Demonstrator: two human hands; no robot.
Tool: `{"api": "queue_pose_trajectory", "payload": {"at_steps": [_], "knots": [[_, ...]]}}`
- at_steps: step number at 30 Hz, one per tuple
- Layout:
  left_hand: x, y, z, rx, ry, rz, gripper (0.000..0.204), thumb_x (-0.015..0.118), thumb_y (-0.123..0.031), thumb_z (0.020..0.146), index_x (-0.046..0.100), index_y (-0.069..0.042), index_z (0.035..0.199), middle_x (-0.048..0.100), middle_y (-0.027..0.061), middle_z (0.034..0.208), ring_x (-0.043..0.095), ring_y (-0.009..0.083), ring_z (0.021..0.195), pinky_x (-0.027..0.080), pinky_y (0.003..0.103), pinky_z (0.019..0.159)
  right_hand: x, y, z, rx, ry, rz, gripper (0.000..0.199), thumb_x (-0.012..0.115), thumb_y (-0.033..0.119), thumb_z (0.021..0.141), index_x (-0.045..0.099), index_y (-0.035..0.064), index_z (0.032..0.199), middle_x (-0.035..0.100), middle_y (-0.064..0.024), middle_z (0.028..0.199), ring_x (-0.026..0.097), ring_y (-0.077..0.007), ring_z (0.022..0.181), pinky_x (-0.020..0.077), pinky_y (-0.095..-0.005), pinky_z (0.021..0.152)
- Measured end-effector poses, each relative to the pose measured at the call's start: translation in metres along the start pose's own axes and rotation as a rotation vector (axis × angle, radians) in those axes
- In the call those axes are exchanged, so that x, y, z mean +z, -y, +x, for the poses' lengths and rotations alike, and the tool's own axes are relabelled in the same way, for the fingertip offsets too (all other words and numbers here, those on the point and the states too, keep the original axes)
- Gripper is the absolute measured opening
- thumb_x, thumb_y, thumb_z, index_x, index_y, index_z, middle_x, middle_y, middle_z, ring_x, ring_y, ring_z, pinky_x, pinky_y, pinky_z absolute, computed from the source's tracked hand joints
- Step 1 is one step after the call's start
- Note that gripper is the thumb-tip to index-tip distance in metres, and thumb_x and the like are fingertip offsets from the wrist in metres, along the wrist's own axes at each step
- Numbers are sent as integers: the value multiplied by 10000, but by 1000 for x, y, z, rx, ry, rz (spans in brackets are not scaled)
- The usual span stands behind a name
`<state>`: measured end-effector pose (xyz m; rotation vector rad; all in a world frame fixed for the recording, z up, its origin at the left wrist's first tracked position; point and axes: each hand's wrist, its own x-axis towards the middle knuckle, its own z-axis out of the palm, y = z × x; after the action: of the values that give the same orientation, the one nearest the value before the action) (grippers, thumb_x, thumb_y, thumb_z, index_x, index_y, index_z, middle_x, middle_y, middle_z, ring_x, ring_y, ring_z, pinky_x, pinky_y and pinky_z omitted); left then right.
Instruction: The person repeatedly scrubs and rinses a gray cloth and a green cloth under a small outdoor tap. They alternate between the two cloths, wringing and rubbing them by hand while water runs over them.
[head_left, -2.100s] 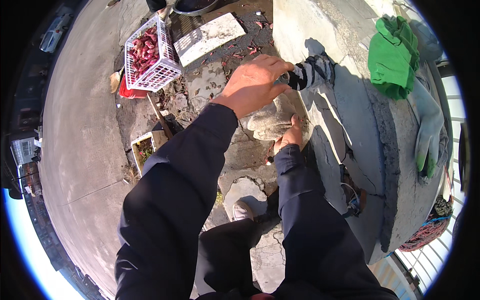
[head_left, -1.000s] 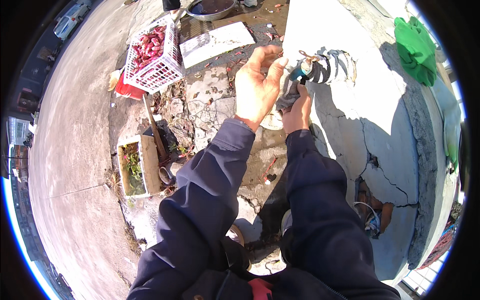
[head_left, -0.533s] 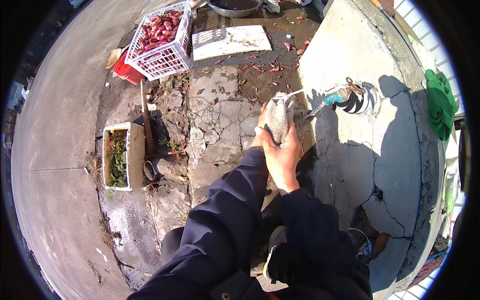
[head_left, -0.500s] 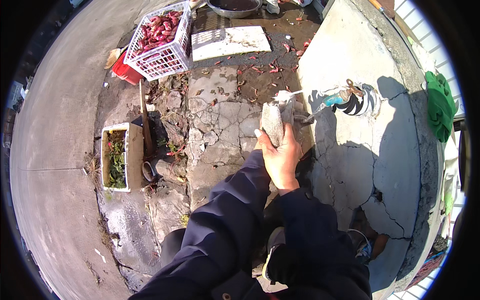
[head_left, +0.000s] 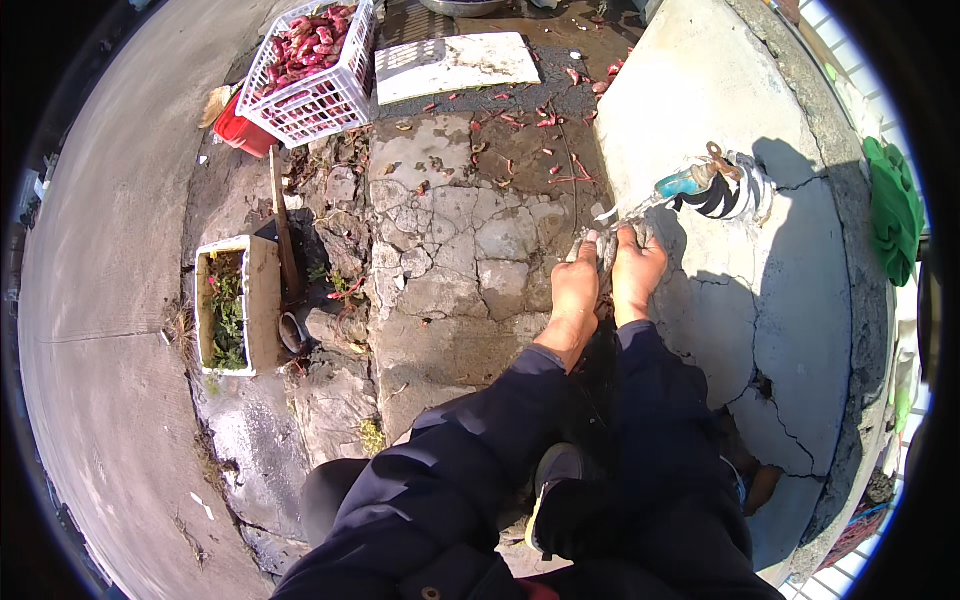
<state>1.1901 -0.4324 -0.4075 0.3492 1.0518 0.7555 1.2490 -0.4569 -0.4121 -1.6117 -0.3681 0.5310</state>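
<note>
Up ahead on your left, you see a white crate (head_left: 325, 100) filled with red produce (head_left: 310, 42), with a red bucket (head_left: 243, 130) against it. Right of the crate lies a white board (head_left: 455, 68), below a basin (head_left: 465, 8) cut off by the view. Nearer you, a box (head_left: 264, 305) holds green plants (head_left: 229, 320) beside a wooden stick (head_left: 285, 225). Far to your right hangs a green cloth (head_left: 893, 215).
</note>
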Motion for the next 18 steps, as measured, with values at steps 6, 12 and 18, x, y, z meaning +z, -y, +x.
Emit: {"api": "queue_pose_trajectory", "payload": {"at_steps": [6,12,18], "knots": [[-3,-27,4,-19,-70,41,547,659,-444,988,680,101,945,734,172,922,663,241,843,513,369,774,22,24,-11,-169,-12,-33,102,621,23,959,693,-40,995,744,-71,875,683,-134,805,552,-309,729],[-3,-45,17,131,98,-226,426,632,-370,1017,686,37,904,740,147,866,700,220,715,560,380,658,24,4,-18,-425,-28,-138,200,655,20,911,701,-28,1100,737,-50,922,676,-134,874,538,-298,764],[14,0,22,-24,134,-67,477,611,-381,1038,658,93,1063,695,124,992,627,190,862,509,342,722,-12,-13,49,-437,-133,-28,139,643,103,974,690,-27,965,721,-47,875,626,-131,757,520,-299,712]]}}
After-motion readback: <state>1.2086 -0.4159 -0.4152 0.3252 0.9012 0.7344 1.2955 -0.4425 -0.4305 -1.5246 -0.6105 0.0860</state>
